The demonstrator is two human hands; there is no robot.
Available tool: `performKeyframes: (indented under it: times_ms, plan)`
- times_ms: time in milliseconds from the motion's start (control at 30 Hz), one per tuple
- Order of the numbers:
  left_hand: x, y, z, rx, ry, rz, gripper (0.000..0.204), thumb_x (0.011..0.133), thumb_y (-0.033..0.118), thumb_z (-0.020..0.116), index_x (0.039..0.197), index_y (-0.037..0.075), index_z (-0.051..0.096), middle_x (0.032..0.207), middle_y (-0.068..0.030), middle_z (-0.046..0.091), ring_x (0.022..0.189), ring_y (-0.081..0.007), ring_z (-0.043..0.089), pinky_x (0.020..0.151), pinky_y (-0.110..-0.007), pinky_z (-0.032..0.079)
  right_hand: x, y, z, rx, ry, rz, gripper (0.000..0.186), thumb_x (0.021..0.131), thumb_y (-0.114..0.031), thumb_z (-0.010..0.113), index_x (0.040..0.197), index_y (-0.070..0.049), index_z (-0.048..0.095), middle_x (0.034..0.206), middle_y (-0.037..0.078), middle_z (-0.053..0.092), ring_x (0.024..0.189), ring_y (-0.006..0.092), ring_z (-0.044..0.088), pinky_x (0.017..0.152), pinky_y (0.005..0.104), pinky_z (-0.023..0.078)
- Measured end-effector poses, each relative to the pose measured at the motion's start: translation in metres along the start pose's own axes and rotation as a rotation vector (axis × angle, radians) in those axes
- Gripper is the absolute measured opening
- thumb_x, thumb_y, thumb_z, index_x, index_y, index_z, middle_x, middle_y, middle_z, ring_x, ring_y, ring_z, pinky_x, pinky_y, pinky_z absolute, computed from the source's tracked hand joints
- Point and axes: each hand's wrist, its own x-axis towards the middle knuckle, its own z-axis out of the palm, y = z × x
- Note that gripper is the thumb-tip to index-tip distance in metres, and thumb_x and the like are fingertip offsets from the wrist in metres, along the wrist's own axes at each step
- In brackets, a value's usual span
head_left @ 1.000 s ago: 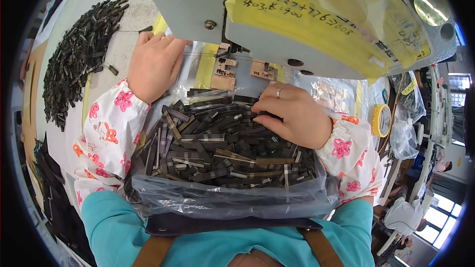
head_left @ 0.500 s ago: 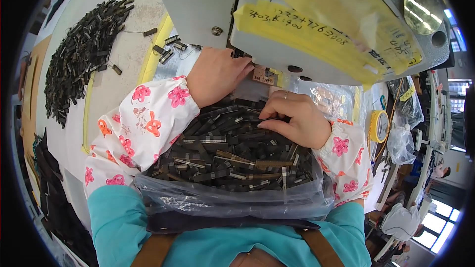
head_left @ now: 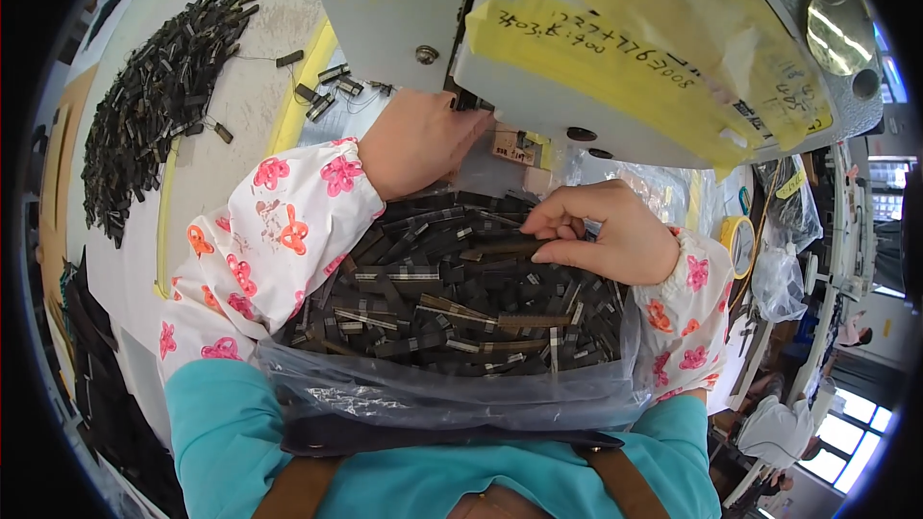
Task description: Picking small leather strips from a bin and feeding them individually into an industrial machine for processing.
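My left hand (head_left: 418, 146) reaches up under the grey machine head (head_left: 389, 14), its fingers bunched together at a dark slot there. The fingertips are partly hidden, and what they pinch cannot be made out. A small pinkish-brown block (head_left: 516, 145) stands just right of them. My right hand (head_left: 615, 231) hovers over the right of a heap of short black strips (head_left: 452, 279) with pale bands, thumb and forefinger apart and nothing visible between them. The strips lie close to my body in a clear plastic bag (head_left: 452, 394). Both forearms wear white flowered sleeve covers.
At the left, a large pile of small dark pieces (head_left: 159, 101) with fine threads lies on a board edged in yellow tape. Several more (head_left: 327, 91) sit beside my left wrist. A yellow tape roll (head_left: 738, 245) and a clear bag (head_left: 777, 284) are at the right.
My right hand has shifted slightly to the right, and its thumb and fingers have parted from the dark strip they were at. My left hand stays under the machine head. The view has tilted slightly.
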Motion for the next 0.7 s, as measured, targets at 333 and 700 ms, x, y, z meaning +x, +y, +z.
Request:
performKeyframes:
  times_ms: [333, 700]
  plan:
    - [-0.003, 0.008, -0.006, -0.216, -0.031, -0.046, 0.011, 0.078, 0.01, 0.058, 0.086, 0.004, 0.063, 0.069, -0.017, 0.055, 0.06, -0.0334, 0.055, 0.054, -0.04, 0.043, 0.005, 0.036, 0.004, 0.457, 0.447, 0.192, 0.02, 0.081, -0.002, 0.059, 0.1, 0.003, 0.056, 0.081, 0.009, 0.061, 0.068, 0.0132, 0.056, 0.06, 0.0246, 0.046]
    - [-0.004, 0.01, -0.012, -0.483, -0.233, -0.308, 0.011, 0.079, 0.004, 0.055, 0.086, -0.001, 0.061, 0.075, -0.0197, 0.056, 0.067, -0.0344, 0.055, 0.058, -0.038, 0.043, 0.008, 0.047, 0.003, 0.336, 0.455, 0.172, 0.023, 0.081, -0.003, 0.059, 0.102, 0.004, 0.055, 0.086, 0.011, 0.062, 0.071, 0.0157, 0.059, 0.061, 0.0257, 0.047]
